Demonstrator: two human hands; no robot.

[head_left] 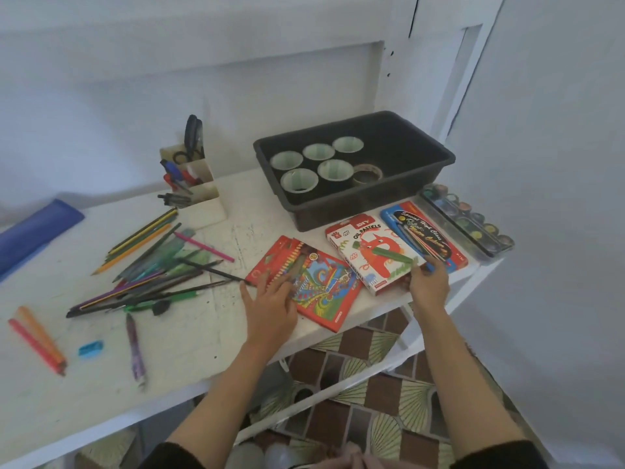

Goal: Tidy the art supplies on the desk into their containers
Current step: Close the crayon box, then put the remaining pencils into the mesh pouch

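head view, left grip [270,306] spread on pencil box [321,289], right grip [429,286] unclear by pastels box [365,252], tray [355,206] behind

Person: upper limbs and a strip of clothing in view.

1. Left hand [270,301] and right hand [430,282]: bare.
2. Forearms: uncovered from the wrist to just short of the elbow.
3. Left sleeve [169,456]: black, soft matte fabric (weave too blurred to identify), with the cuff bunched into a thick rounded roll.
4. Right sleeve [507,455]: same black fabric and the same bunched cuff.
5. Pink cloth [341,461]: pale and folded, showing between the two sleeves (garment type cannot be told).
6. Outer side of the right forearm: a dark speckled streak. It cannot be told whether this lies on the arm.
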